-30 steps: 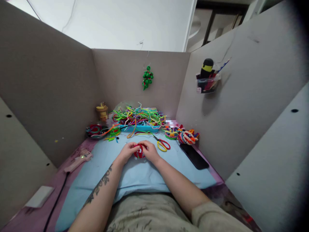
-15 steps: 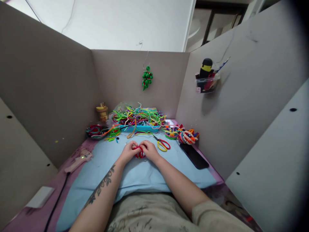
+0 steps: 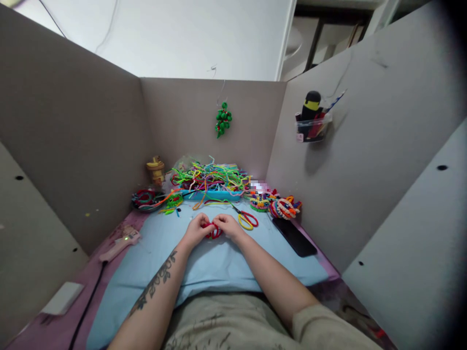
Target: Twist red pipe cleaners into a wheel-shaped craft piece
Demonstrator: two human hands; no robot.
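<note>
Just below the middle of the frame, the left hand (image 3: 197, 230) and right hand (image 3: 228, 226) meet over the blue mat (image 3: 204, 265), fingers curled in tight, both pinching a small red pipe-cleaner piece (image 3: 212, 232) between them. It looks partly shaped, bent into little loops, though how complete it is I cannot tell. Above the hands a tray (image 3: 215, 196) is heaped with loose coloured stems (image 3: 209, 176), seemingly unused. Scissors (image 3: 247, 219) lie just right of the hands, and woven pieces (image 3: 282, 206) that look finished sit further right.
</note>
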